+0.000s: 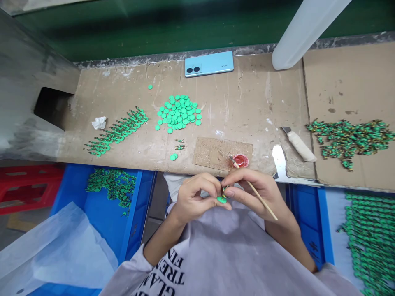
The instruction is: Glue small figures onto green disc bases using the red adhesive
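Near the table's front edge, my left hand (200, 195) pinches a green disc (221, 199) between thumb and fingers. My right hand (254, 193) meets it from the other side, its fingertips at a small dark piece standing on the disc. A thin wooden brush (262, 200) rests in my right hand, its bristle end up by a small dish of red liquid (240, 160). That dish sits on a brown board (212, 152). Two loose green discs (173, 156) and a few small figures (180, 146) lie left of the board.
Behind are a pile of green discs (179, 113), a diagonal row of figures on discs (119, 131), white tissue (99, 123) and a phone (210, 64). Rightward lie a wrapped blade (299, 144) and heaped figures (354, 137). Blue bins (140, 205) flank me; a white post (305, 33) rises behind.
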Demonstrator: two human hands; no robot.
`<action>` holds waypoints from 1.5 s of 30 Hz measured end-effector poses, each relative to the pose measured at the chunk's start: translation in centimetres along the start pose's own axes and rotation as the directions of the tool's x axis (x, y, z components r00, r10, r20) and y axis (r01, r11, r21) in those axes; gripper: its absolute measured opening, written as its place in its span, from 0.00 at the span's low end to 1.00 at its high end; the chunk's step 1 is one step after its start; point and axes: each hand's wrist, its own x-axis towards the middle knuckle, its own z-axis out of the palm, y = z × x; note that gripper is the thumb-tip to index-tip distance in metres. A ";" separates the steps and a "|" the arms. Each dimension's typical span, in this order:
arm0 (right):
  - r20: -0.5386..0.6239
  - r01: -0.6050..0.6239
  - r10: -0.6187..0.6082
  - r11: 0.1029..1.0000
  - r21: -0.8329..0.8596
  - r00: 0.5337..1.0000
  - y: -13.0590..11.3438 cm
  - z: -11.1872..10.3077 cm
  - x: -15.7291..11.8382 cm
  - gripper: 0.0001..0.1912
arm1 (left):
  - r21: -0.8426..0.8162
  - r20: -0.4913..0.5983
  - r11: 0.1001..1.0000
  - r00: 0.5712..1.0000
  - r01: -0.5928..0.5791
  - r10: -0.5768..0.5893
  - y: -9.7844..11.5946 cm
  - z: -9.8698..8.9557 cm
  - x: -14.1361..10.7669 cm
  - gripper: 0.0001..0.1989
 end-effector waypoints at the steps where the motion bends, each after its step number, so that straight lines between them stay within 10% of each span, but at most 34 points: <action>1: 0.003 -0.001 0.001 1.000 -0.004 1.000 -0.1 0.0 0.0 0.05 | -0.009 0.006 1.000 1.000 0.002 -0.002 0.0 0.0 0.0 0.15; 45: -0.022 0.027 -0.023 0.980 0.195 1.000 0.8 0.2 -0.2 0.05 | -0.104 0.025 0.994 1.000 0.014 -0.011 0.2 0.5 0.2 0.19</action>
